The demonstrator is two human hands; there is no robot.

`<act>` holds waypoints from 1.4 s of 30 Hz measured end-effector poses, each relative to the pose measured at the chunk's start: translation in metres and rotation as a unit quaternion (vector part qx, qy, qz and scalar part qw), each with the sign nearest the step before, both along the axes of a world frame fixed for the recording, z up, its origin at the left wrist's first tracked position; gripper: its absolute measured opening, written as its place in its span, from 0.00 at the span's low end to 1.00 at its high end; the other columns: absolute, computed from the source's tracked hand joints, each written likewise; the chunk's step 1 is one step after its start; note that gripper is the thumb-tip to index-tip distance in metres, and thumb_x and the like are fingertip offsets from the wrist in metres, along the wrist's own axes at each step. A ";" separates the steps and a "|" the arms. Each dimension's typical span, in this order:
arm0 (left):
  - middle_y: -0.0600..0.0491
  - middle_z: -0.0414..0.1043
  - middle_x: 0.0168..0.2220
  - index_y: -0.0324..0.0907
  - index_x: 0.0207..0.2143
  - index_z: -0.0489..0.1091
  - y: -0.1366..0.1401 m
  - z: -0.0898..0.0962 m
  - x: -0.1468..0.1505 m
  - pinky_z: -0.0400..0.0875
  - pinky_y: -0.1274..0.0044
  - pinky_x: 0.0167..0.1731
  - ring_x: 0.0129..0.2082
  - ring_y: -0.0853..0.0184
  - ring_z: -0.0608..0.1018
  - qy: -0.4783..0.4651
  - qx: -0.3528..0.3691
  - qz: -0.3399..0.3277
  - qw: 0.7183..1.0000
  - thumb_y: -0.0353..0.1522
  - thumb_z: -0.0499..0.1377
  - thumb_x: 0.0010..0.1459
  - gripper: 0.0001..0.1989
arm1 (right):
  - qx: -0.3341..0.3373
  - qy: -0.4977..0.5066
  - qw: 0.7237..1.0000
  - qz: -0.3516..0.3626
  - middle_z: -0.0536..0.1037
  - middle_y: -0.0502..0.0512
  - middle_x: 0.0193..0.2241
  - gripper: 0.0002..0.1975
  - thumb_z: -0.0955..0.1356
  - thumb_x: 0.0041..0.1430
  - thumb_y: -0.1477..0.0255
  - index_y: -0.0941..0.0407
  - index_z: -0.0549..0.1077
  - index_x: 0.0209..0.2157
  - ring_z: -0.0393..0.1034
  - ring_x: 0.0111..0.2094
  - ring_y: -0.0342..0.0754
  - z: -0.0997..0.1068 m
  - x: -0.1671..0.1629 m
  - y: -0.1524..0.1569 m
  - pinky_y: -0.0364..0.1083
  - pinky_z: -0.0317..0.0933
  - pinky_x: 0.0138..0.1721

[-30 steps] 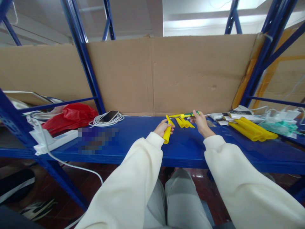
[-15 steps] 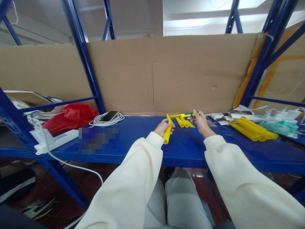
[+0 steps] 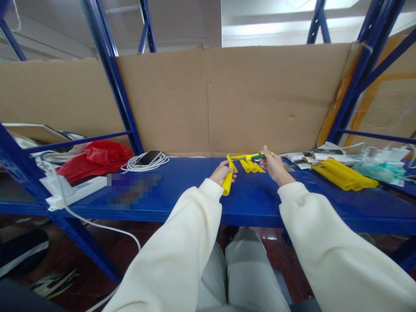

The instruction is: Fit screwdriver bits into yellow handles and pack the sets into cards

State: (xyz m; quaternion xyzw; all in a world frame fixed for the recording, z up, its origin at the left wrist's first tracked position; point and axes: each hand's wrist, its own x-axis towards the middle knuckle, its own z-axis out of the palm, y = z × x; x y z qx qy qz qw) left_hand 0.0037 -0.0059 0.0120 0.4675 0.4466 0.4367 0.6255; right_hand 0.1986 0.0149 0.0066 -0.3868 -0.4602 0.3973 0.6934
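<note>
My left hand [image 3: 222,174] is closed around a yellow tube [image 3: 227,187], which slants with its wide round opening towards me and its narrow end up. In my right hand [image 3: 272,165] is a screwdriver [image 3: 255,156] with a green and yellow handle. Its thin shaft points left and reaches the upper end of the tube; whether the tip touches it, I cannot tell. Just behind and between my hands, several short yellow tube pieces [image 3: 250,166] lie side by side on the blue table [image 3: 188,190].
Longer yellow tubes [image 3: 344,175] lie at the right beside white packets [image 3: 328,154] and a green plastic bag [image 3: 386,170]. At the left are a coiled white cable [image 3: 130,165] with a phone [image 3: 150,157], a red bag [image 3: 97,158] and a white power strip [image 3: 84,189]. Cardboard [image 3: 247,99] stands behind.
Almost nothing has moved. The tube and the screwdriver stay in my hands, the right fingers shifting slightly on the handle; the view has tilted a little.
</note>
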 end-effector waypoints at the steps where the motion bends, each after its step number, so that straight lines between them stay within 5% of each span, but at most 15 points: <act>1: 0.53 0.71 0.29 0.44 0.61 0.52 0.000 0.000 0.000 0.61 0.83 0.16 0.16 0.75 0.68 0.001 0.001 0.000 1.000 0.20 0.48 0.63 0.26 | -0.005 0.009 1.000 0.015 0.66 0.46 0.13 0.23 0.71 0.49 0.49 0.56 0.68 0.26 0.59 0.13 0.38 0.001 0.000 0.000 0.37 0.53 0.13; 6: 0.50 0.73 0.32 0.45 0.62 0.51 0.002 -0.001 0.000 0.62 0.82 0.17 0.17 0.74 0.68 0.006 0.001 0.001 1.000 0.21 0.48 0.62 0.27 | -0.040 0.047 0.993 0.101 0.71 0.50 0.15 0.23 0.65 0.59 0.50 0.55 0.66 0.26 0.64 0.15 0.41 0.007 0.004 -0.002 0.39 0.60 0.16; 11: 0.49 0.75 0.35 0.46 0.63 0.49 0.005 -0.001 -0.001 0.64 0.81 0.19 0.18 0.74 0.69 0.009 -0.006 0.007 1.000 0.21 0.49 0.61 0.29 | -0.073 0.075 0.988 0.116 0.72 0.50 0.15 0.20 0.59 0.66 0.56 0.55 0.66 0.27 0.64 0.14 0.42 0.011 0.003 -0.006 0.40 0.61 0.17; 22: 0.50 0.74 0.34 0.45 0.63 0.48 0.004 -0.001 -0.001 0.63 0.82 0.18 0.17 0.74 0.68 0.014 -0.011 0.026 0.999 0.20 0.48 0.61 0.29 | -0.081 0.043 0.996 0.016 0.71 0.49 0.15 0.14 0.67 0.63 0.63 0.57 0.66 0.26 0.62 0.12 0.38 0.007 0.001 -0.006 0.36 0.59 0.15; 28: 0.50 0.74 0.34 0.45 0.62 0.50 0.002 0.000 0.000 0.62 0.82 0.18 0.16 0.74 0.68 0.017 -0.005 0.024 1.000 0.20 0.49 0.61 0.28 | -0.065 -0.001 0.998 -0.020 0.68 0.46 0.12 0.17 0.69 0.58 0.57 0.57 0.71 0.31 0.58 0.10 0.38 0.004 0.004 -0.007 0.37 0.52 0.11; 34: 0.50 0.74 0.34 0.46 0.62 0.50 0.004 -0.001 0.000 0.63 0.82 0.18 0.17 0.74 0.69 0.011 -0.010 0.028 1.000 0.20 0.49 0.61 0.29 | -0.036 0.018 0.999 0.026 0.71 0.48 0.14 0.17 0.69 0.57 0.55 0.56 0.73 0.36 0.62 0.12 0.39 0.006 0.006 -0.008 0.37 0.54 0.13; 42: 0.50 0.74 0.33 0.45 0.61 0.51 0.007 -0.003 0.000 0.62 0.83 0.16 0.16 0.75 0.68 0.008 -0.009 0.045 0.999 0.21 0.49 0.61 0.27 | -0.023 0.029 0.996 0.078 0.74 0.48 0.17 0.13 0.71 0.57 0.63 0.55 0.66 0.28 0.66 0.15 0.39 0.007 0.004 -0.008 0.37 0.61 0.18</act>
